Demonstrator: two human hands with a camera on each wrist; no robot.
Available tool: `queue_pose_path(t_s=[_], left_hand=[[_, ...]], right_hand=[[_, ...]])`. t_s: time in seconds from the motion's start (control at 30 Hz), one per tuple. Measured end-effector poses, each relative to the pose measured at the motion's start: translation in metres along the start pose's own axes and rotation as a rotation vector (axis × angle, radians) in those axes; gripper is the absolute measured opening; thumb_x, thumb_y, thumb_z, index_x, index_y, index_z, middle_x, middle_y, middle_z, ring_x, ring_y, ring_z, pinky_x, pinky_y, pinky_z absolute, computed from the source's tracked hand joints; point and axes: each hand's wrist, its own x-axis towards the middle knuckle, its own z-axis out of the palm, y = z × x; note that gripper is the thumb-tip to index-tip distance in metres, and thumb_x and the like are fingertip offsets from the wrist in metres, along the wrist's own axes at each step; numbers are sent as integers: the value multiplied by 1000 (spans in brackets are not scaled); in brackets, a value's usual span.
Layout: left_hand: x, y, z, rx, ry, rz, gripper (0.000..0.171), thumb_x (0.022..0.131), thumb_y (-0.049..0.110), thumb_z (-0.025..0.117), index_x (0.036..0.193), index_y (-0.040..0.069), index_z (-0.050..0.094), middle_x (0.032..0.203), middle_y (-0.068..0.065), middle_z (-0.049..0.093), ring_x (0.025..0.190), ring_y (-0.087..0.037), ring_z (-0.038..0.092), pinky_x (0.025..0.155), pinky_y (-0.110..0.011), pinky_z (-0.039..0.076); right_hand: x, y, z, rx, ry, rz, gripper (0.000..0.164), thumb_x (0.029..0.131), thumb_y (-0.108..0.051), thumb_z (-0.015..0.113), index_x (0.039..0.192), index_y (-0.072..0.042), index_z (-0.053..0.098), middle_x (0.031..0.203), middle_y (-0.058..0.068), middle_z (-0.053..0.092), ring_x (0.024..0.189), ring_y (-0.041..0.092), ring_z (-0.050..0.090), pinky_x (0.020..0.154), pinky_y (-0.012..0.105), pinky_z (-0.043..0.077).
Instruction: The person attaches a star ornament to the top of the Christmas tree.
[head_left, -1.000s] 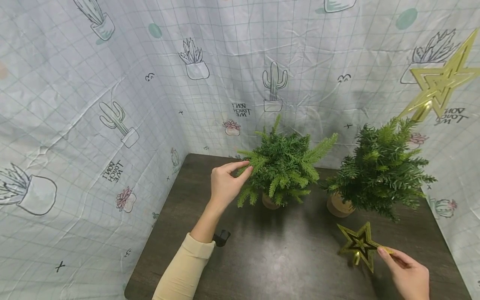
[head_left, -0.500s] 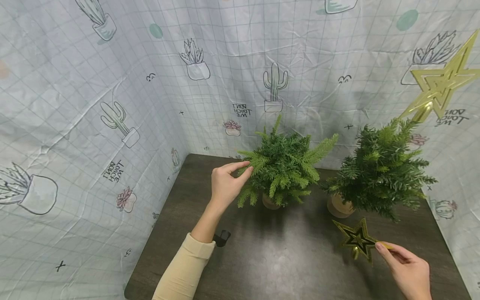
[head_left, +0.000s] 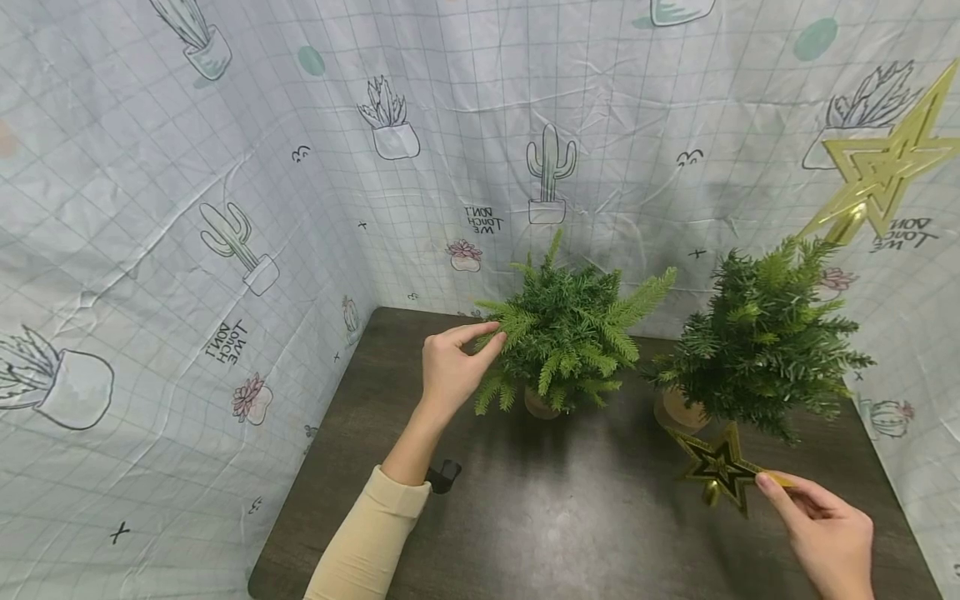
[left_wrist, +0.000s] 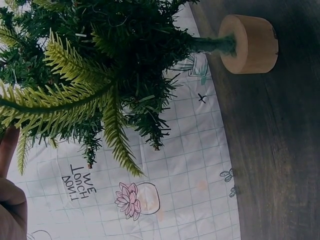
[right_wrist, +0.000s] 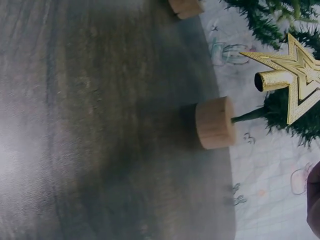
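Note:
My left hand (head_left: 453, 367) pinches a light green branch (left_wrist: 65, 97) on the left side of a small artificial Christmas tree (head_left: 566, 325). This tree stands upright on a round wooden base (left_wrist: 249, 44). At the lower right, my right hand (head_left: 825, 529) holds a gold star tree topper (head_left: 722, 468) by one point, between thumb and fingers. The topper hangs above the table, apart from both trees, its hollow socket (right_wrist: 275, 80) showing in the right wrist view. Most of the right hand is outside that view.
A second small tree (head_left: 761, 333) stands at the right, with a larger gold star (head_left: 885, 162) at its top. A small black object (head_left: 445, 476) lies beside the left forearm on the dark table (head_left: 540, 533). A cactus-print cloth (head_left: 465, 100) hangs behind and at the sides.
My right hand has moved slightly, raising the star topper a little in view and tilting it. The left hand stays at the same branch. Both trees keep their places.

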Motion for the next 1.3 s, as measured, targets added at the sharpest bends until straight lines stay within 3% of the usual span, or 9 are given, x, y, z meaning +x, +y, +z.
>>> queue_pose_path(t_s=[0.4,0.57,0.67,0.9,1.07,1.3], left_hand=[[1,2,-1,6,-9,-8,18,92,22,82,107,12,84,100,-3,80,36,3,27,41,-23,28],[0,2,-1,12,-14,-3,18,93,22,81,108,12,84,101,-3,80,35,0,28,41,-24,31],[0,1,-1,9,-11,3,19,93,22,81,108,12,84,100,-4,80,35,1,28,42,-25,32],[0,2,-1,-2,-13,0,19,92,22,82,108,12,84,100,-3,80,36,5,27,41,-24,30],[0,2,-1,-4,-6,9,19,92,21,82,108,11,84,99,-3,80,36,6,26,40,-24,30],[-1,2,0,-12,-9,-1,18,93,22,82,108,12,84,101,-3,80,35,5,26,41,-25,33]], right_hand=[[0,-27,-4,65,75,-165,18,90,2,79,106,10,77,74,-17,73,50,4,63,45,16,43],[0,-37,-6,64,83,-299,16,90,6,78,104,13,75,75,-24,71,43,5,54,41,22,35],[0,-44,-6,65,88,-352,17,90,7,77,105,14,75,78,-28,70,47,3,58,43,19,37],[1,-57,-5,91,117,-378,17,90,7,77,106,14,75,84,-28,72,62,-5,67,52,11,44],[1,-67,-4,116,134,-378,18,91,8,76,107,14,75,84,-25,73,61,-3,67,50,13,42],[5,-81,-1,155,135,-410,19,90,12,74,109,15,74,89,-21,75,70,-3,70,61,10,50]])
